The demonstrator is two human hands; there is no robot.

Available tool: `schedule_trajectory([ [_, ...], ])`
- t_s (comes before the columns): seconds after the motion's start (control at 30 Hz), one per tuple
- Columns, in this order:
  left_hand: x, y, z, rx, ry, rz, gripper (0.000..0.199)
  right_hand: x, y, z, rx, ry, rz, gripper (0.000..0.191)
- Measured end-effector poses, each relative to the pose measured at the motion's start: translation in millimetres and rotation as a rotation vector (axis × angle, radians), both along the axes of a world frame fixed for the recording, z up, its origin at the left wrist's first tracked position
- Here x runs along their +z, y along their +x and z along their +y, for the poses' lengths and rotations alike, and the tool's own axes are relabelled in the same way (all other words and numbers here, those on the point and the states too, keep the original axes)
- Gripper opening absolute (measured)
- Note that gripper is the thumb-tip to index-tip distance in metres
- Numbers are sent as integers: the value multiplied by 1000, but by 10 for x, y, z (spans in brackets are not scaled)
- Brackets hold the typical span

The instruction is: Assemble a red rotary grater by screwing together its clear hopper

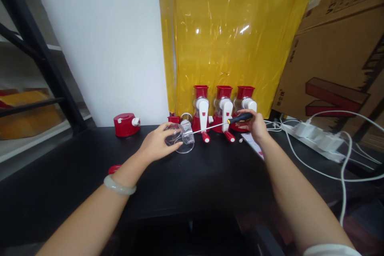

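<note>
My left hand (159, 142) is closed around a clear plastic grater body (188, 138) lying low over the black table. In my right hand (256, 126) is a screwdriver (240, 118) with a black and yellow handle. Its long metal shaft points left, and the tip meets the clear body; whether it sits on a screw I cannot tell. Just behind the clear piece are a metal grater drum (186, 117) and a small red part (173, 119). A red round base (126, 124) with a white knob stands to the left. Another red piece (114, 169) is partly hidden by my left wrist.
Three red and white rotary graters (201, 108) stand in a row at the back. A phone or card (252, 145) lies near my right hand. White cables and a power strip (315, 144) occupy the right side, before a large cardboard box (336, 60).
</note>
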State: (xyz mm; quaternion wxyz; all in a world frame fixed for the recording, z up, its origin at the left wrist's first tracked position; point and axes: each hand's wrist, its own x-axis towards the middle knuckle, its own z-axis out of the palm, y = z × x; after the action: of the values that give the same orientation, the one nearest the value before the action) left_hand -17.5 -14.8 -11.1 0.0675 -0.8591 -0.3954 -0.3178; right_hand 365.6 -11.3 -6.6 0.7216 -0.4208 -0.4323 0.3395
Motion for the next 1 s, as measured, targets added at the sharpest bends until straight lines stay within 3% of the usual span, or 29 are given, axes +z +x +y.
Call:
schedule_trajectory([
  [0.13,17,19,-23,0,2,7,41,7,58,-22,46,36,7,28],
  [0.37,26,20,-28,18,-5,8,41,-22,83,14,51,19,-29,25],
  [0.6,20,12,-20,-11,9,-3,41,-46,64,55,-33,113,-87,35],
  [0.8,12,15,-15,-18,27,6,41,-57,91,48,-7,99,-197,44],
  [1.0,5,8,-2,-19,33,-6,40,-73,134,55,96,39,-103,39],
])
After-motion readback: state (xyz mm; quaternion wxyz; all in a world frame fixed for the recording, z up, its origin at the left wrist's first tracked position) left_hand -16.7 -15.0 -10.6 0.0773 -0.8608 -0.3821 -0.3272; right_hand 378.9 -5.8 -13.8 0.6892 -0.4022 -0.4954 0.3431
